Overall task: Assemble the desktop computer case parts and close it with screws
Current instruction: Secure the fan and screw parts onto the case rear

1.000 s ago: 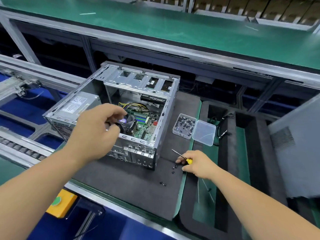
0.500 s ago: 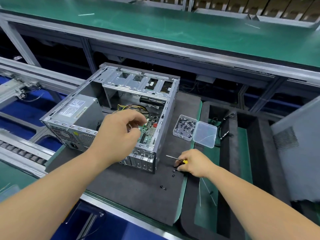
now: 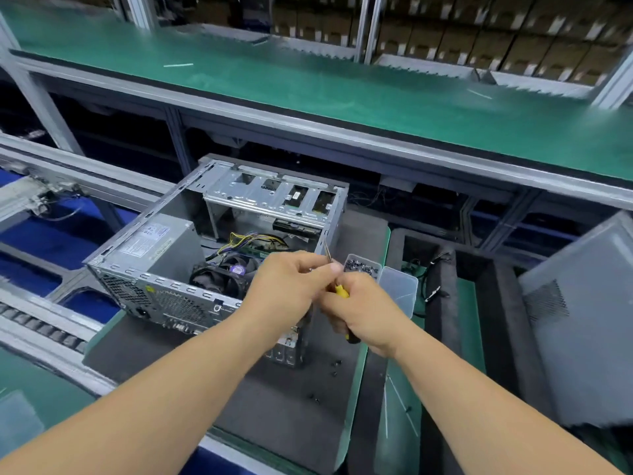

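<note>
The computer case [image 3: 219, 255] lies open on the desk [image 3: 281, 416], side panel [image 3: 582, 320] still off at right, while right hand [image 3: 366, 310] grips the screwdriver [image 3: 340, 291] and left hand [image 3: 291, 289] fingers pinch its shaft.

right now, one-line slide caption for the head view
Both hands ready a screwdriver above the open case.

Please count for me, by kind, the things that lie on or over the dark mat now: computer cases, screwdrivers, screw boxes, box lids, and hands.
Open computer case: 1
Screwdriver, gripped by the right hand and pinched at the shaft by the left hand: 1
Clear screw box: 1
Clear box lid: 1
Hands: 2
Total: 6
Some loose screws also lie on the mat; too small to count.
</note>
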